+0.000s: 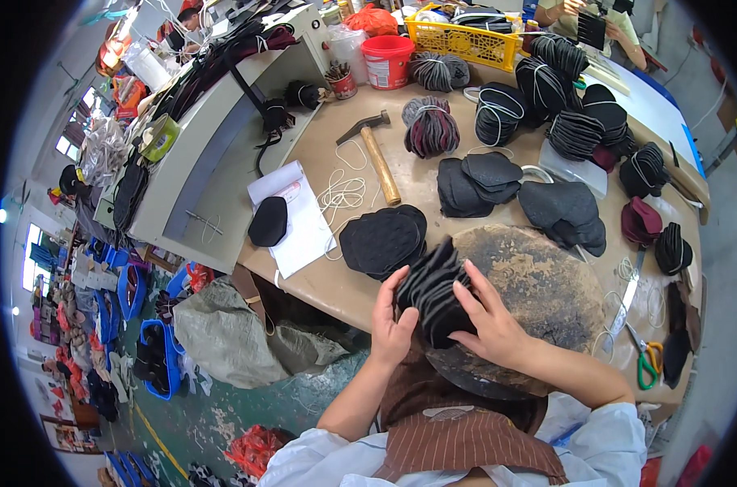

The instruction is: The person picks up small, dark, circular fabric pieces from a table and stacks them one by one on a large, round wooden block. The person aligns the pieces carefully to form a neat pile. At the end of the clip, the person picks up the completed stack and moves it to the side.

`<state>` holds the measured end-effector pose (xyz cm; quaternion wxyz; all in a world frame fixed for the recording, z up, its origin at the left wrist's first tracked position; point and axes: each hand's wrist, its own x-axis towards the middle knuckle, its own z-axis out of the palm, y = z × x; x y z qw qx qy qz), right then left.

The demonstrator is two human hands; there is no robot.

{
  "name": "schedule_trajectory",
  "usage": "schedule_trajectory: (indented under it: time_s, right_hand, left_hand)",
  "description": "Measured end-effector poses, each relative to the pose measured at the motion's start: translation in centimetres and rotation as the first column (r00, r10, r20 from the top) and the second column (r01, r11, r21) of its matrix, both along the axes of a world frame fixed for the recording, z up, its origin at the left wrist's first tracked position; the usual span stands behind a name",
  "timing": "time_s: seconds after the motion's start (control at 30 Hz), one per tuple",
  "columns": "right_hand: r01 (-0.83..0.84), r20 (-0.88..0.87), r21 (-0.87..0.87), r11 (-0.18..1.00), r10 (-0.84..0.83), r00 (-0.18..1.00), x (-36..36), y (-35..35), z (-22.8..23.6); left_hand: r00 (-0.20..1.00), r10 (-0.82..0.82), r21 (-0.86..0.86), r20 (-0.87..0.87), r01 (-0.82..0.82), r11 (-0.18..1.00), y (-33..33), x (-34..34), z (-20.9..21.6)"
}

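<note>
Between my two hands is a stack of black fabric pieces (435, 294) with greyish edges, held tilted over the near left edge of a worn round wooden block (539, 284). My left hand (393, 321) presses the stack from the left, thumb toward me. From the right, my right hand (490, 321) grips it with fingers over the upper side. Just beyond my left hand lies a loose pile of black oval pieces (383, 241). Farther back are more flat black pieces (478, 183) and a dark grey pile (563, 213).
A hammer (377, 158) lies beside white string (342, 191) and a paper pad (297, 235). Tied black bundles (498, 114) stand at the back right, near a red bucket (386, 63) and yellow crate (466, 42). Scissors (649, 365) lie at the right. Another person's hand (620, 32) shows at the far right.
</note>
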<state>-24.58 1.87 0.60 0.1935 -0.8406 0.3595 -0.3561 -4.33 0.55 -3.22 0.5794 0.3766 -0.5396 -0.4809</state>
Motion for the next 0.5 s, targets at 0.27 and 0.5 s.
schedule_trajectory:
  time_s: [0.27, 0.5]
  right_hand:
    - [0.274, 0.005, 0.256, 0.927, -0.285, 0.959, 0.4, 1.4, -0.6]
    - [0.173, 0.272, 0.459, 0.872, -0.323, 0.906, 0.4, 1.7, -1.1]
  left_hand:
    - [0.994, 0.090, 0.166, -0.058, -0.079, 0.983, 0.0, -0.1, -0.5]
    - [0.987, 0.137, 0.180, -0.090, -0.119, 0.976, 0.4, -0.9, 0.2]
